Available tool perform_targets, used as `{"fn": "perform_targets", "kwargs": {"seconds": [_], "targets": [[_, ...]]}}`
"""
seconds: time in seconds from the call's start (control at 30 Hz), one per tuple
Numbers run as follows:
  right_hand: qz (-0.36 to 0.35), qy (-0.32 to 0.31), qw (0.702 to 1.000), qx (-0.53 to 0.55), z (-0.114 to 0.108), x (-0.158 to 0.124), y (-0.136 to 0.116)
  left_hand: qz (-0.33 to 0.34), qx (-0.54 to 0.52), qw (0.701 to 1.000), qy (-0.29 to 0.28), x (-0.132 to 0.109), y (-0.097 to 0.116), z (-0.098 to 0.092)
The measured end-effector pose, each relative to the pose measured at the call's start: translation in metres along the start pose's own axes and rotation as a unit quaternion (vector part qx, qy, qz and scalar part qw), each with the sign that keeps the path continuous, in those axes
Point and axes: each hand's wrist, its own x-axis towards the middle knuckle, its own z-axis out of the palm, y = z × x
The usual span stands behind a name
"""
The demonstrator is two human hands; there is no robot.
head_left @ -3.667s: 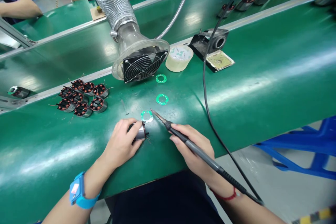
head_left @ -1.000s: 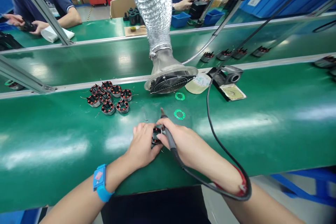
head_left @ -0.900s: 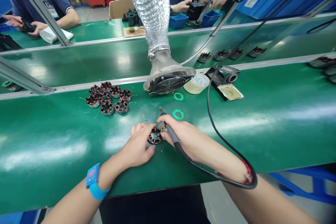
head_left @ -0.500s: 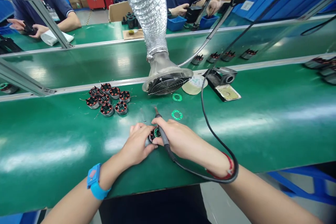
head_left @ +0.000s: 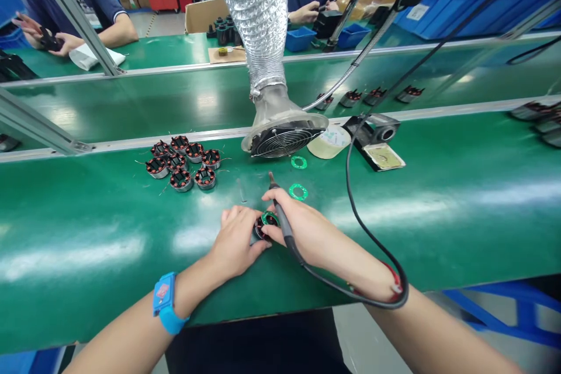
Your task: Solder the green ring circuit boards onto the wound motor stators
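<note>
My left hand [head_left: 234, 239] is closed around a small wound motor stator [head_left: 264, 227] standing on the green bench. A green ring-shaped board [head_left: 269, 220] lies on top of the stator. My right hand [head_left: 302, 231] grips a black soldering iron [head_left: 280, 216], tip pointing up and away, while its fingertips press on the ring. The iron's black cable [head_left: 355, 210] loops round my right forearm. A blue wrist strap [head_left: 165, 302] sits on my left wrist.
Several wound stators [head_left: 182, 163] are grouped at the left. Two green rings [head_left: 298, 191] lie ahead, below a fume-extractor fan [head_left: 284, 139] on a foil duct. A tape roll [head_left: 331, 141] and iron stand with sponge [head_left: 377, 140] sit right. Other people work at the far bench.
The green ring that lay on the bench now sits on the stator, which was turned upright. My right hand moved in from pointing the iron at the ring to pressing on it.
</note>
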Motion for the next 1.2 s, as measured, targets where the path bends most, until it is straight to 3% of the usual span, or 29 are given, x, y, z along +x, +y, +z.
{"fn": "perform_targets", "kwargs": {"seconds": [0.2, 0.37, 0.5, 0.67, 0.93, 1.2], "targets": [[-0.018, -0.052, 0.997, -0.049, -0.007, 0.005, -0.002, -0.006, 0.003, 1.000, 0.007, 0.000, 0.001, 0.002], [-0.043, -0.023, 0.988, -0.148, 0.003, 0.001, -0.011, -0.011, -0.002, 1.000, 0.014, 0.001, 0.002, 0.002], [-0.050, 0.032, 0.993, -0.099, 0.014, -0.003, -0.007, -0.024, 0.008, 1.000, 0.017, 0.002, 0.003, 0.004], [0.010, 0.117, 0.993, 0.010, 0.031, -0.016, 0.008, -0.006, -0.036, 0.999, 0.002, 0.000, 0.001, -0.002], [0.017, 0.176, 0.982, 0.073, 0.045, -0.029, 0.015, 0.038, -0.125, 0.991, 0.022, -0.001, 0.003, -0.014], [-0.030, 0.126, 0.991, -0.027, 0.031, -0.023, 0.004, 0.021, -0.110, 0.994, 0.010, 0.003, 0.001, -0.010]]}}
